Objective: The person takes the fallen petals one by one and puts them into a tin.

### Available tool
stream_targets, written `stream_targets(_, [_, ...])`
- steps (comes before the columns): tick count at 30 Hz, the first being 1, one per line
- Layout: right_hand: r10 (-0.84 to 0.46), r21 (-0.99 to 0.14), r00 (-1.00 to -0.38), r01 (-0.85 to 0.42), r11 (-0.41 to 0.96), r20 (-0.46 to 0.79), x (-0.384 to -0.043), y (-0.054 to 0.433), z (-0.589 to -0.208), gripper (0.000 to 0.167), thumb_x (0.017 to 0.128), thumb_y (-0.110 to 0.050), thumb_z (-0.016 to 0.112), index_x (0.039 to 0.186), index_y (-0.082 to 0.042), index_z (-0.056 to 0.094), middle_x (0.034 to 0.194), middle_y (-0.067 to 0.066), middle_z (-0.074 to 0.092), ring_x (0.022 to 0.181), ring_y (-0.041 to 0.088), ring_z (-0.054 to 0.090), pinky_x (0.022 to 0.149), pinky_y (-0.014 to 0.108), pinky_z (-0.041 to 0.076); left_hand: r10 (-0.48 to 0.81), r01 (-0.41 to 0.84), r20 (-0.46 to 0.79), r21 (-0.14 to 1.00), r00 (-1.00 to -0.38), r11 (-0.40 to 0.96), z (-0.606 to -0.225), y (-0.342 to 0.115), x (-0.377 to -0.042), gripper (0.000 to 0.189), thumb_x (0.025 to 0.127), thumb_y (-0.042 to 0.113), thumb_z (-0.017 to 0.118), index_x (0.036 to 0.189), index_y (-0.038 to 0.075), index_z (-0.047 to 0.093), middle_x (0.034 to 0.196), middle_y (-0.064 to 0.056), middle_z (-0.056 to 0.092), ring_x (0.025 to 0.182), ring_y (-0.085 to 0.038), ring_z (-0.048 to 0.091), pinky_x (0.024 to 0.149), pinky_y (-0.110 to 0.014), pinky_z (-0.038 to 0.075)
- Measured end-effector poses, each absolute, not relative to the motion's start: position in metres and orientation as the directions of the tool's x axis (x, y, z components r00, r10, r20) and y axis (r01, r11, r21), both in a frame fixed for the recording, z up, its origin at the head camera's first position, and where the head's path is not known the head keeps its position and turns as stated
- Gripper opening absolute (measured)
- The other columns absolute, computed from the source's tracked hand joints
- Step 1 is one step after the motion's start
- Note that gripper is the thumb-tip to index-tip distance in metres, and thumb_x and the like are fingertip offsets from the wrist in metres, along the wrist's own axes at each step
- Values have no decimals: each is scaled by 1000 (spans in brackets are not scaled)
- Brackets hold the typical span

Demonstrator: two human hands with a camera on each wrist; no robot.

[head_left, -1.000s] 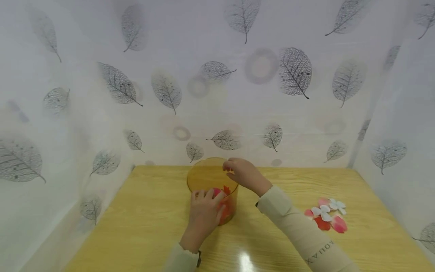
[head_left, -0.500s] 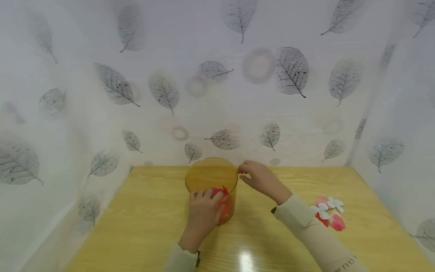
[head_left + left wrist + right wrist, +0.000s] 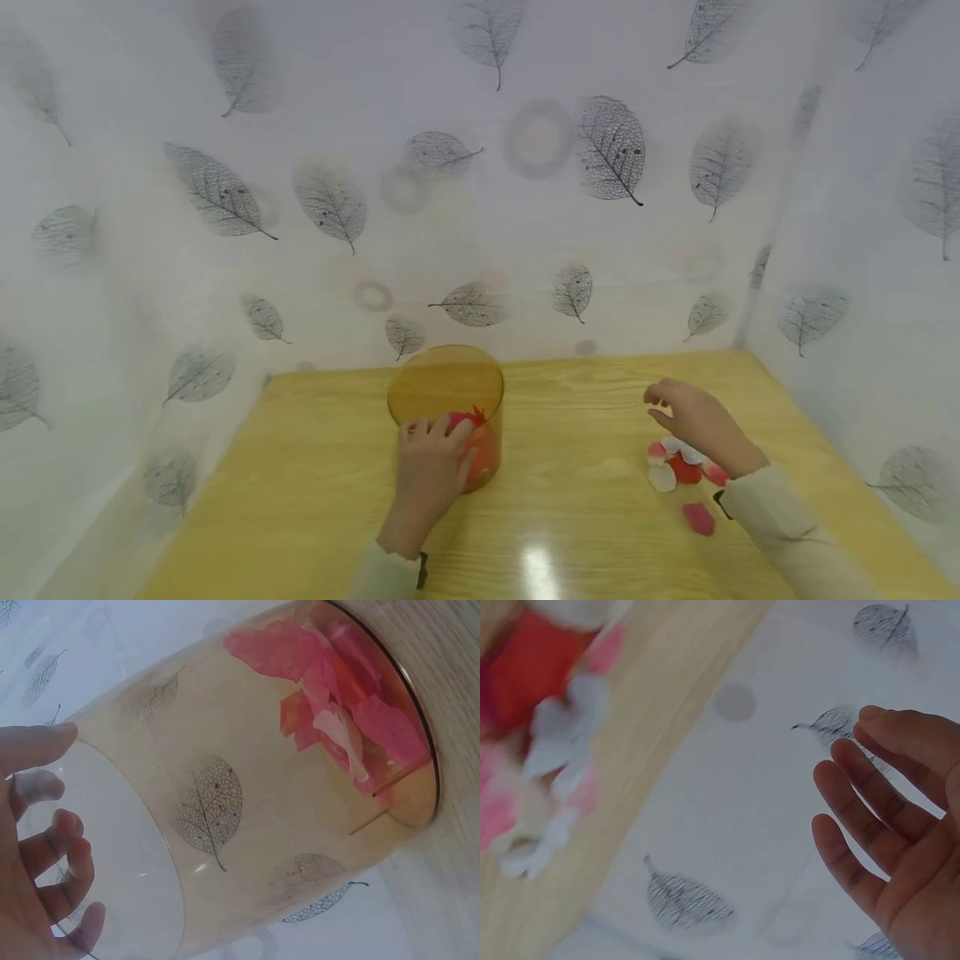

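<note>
An amber see-through cylindrical container (image 3: 450,379) stands on the wooden table, its top uncovered. My left hand (image 3: 431,475) holds its near rim, the fingers hooked over the edge. Through the wall, the left wrist view shows pink and red petals (image 3: 330,682) heaped at the bottom. My right hand (image 3: 705,425) hovers over a small pile of artificial petals (image 3: 684,468) at the right. Its fingers are loosely bent and hold nothing in the right wrist view. White flower pieces (image 3: 562,742) lie among the red and pink petals there.
A single dark pink petal (image 3: 699,518) lies apart, nearer the front. White sheeting with printed leaves (image 3: 611,150) rises behind the table (image 3: 577,450) and along both sides.
My right hand has moved right, from above the container's rim to over the petal pile. The left hand stays on the rim. The head view has turned rightward.
</note>
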State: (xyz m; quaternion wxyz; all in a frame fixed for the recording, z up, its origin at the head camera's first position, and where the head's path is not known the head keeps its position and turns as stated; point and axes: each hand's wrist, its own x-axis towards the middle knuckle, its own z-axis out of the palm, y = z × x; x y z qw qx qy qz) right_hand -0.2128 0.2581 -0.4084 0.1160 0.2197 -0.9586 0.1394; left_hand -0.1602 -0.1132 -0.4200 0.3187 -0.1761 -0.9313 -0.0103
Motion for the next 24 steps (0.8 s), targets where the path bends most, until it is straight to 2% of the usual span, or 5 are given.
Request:
stream_targets(6, [-344, -200, -926, -370, 907, 153, -217, 330, -435, 16, 72, 0, 73, 85, 0, 64, 80, 11, 65, 73, 27, 61, 66, 43, 51, 323, 348, 603, -79, -729, 934, -421, -114, -161, 32, 71, 38, 78, 93, 24, 60, 84, 0, 64, 75, -23, 56, 78, -43, 43])
stream_targets(9, [-347, -239, -933, -360, 902, 96, -218, 351, -446, 14, 73, 0, 72, 85, 2, 64, 82, 15, 67, 74, 30, 62, 68, 45, 51, 325, 347, 605, -86, -726, 934, -421, -115, -161, 32, 71, 38, 78, 93, 24, 60, 84, 0, 64, 75, -23, 56, 78, -43, 43])
stream_targets(13, [-308, -332, -951, -297, 895, 20, -223, 358, -457, 16, 77, -2, 67, 92, 5, 64, 89, 22, 67, 82, 39, 62, 73, 50, 50, 320, 339, 603, -87, -731, 937, -419, -118, -161, 31, 72, 37, 78, 93, 24, 60, 84, 0, 64, 75, -23, 56, 78, -44, 44])
stream_targets(16, [-281, -356, -960, -259, 898, -9, -227, 358, -464, 23, 76, -2, 66, 96, 8, 63, 95, 26, 65, 89, 44, 61, 77, 54, 48, 318, 339, 597, -82, -736, 937, -418, -119, -161, 31, 72, 36, 78, 94, 23, 60, 84, -1, 64, 76, -24, 56, 78, -44, 43])
stream_targets(24, [-315, -290, -949, -301, 909, -3, -233, 358, -473, 26, 70, -3, 75, 92, 6, 64, 89, 19, 67, 82, 36, 62, 77, 51, 50, 323, 346, 590, -78, -740, 935, -420, -116, -160, 31, 73, 36, 77, 95, 24, 60, 84, -1, 64, 77, -24, 56, 79, -45, 45])
